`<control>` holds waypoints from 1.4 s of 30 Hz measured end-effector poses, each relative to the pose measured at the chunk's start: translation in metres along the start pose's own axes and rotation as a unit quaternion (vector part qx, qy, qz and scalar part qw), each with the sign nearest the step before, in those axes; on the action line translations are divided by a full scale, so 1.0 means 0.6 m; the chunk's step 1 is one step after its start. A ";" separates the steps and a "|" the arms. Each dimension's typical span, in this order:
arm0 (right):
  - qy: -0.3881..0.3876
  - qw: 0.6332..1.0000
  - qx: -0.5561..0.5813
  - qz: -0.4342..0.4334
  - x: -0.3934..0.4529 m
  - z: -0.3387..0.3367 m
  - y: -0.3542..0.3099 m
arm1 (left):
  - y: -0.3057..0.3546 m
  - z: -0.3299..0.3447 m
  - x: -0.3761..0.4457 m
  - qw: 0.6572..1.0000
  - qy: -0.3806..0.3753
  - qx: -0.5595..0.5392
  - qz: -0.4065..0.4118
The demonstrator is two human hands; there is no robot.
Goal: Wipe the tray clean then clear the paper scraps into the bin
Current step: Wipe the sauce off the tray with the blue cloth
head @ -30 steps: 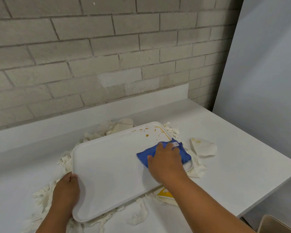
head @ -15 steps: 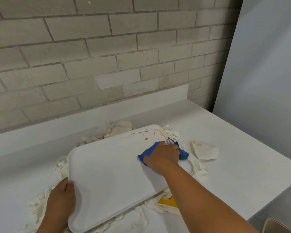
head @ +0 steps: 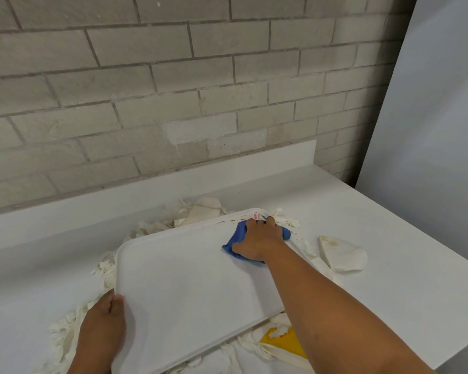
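grey painted brick wall (head: 173, 85) at the back, with a pale flat panel (head: 438, 103) leaning in on the right, and below them a long white countertop (head: 389, 306) with a low white backsplash (head: 146, 193) along the wall.

one big white rectangular plastic tray (head: 189, 292) sits angled on the counter, on top of a mess of torn cream-white paper scraps (head: 195, 211) that poke out all round its edges. too many shreds to count tbh. one bigger folded white napkin with yellowish stains (head: 341, 253) lies on its own just right of the tray, and one piece with a bright yellow patch (head: 284, 342) sticks out under the tray's near right edge, partly behind the forearm.

two hands in shot. the right hand (head: 257, 242) is spread palm-down on one bunched blue cloth (head: 234, 244), pressing it onto the tray's far right corner, fingertips up by the rim. a little white tag with reddish print (head: 256, 216) shows at the fingertips, way too small to read. a short line of orange-brown smears (head: 235, 220) runs along the far rim just left of the cloth.

the left hand (head: 103, 327) grips the tray's near left corner, thumb on the top edge, fingers tucked out of sight.

no brands or readable writing anywhere.
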State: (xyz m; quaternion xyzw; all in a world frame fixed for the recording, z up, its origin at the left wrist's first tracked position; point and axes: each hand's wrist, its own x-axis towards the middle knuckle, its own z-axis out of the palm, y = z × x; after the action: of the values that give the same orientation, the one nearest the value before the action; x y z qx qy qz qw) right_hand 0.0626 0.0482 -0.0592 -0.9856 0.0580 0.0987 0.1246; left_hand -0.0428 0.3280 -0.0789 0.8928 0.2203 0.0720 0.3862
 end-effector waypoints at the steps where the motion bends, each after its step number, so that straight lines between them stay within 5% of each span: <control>1: 0.005 1.000 -0.009 -0.017 -0.003 0.002 -0.002 | 0.000 0.000 0.000 1.000 0.001 0.002 0.001; 11: 0.004 0.981 -0.044 -0.190 -0.107 0.041 -0.048 | 0.001 -0.001 0.001 1.000 0.000 0.004 -0.010; 23: 0.047 0.994 -0.090 0.048 -0.072 0.033 0.033 | 0.000 -0.001 0.000 1.000 -0.007 0.005 -0.013; 42: -0.109 0.988 0.083 0.065 0.034 -0.067 -0.002 | -0.018 0.004 0.011 1.000 -0.001 -0.020 0.006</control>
State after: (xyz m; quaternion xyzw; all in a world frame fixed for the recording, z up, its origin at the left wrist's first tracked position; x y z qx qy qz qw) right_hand 0.0901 0.0374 -0.0248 -0.9494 0.1158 0.2081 0.2049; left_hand -0.0395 0.3360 -0.0884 0.8862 0.2127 0.0779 0.4041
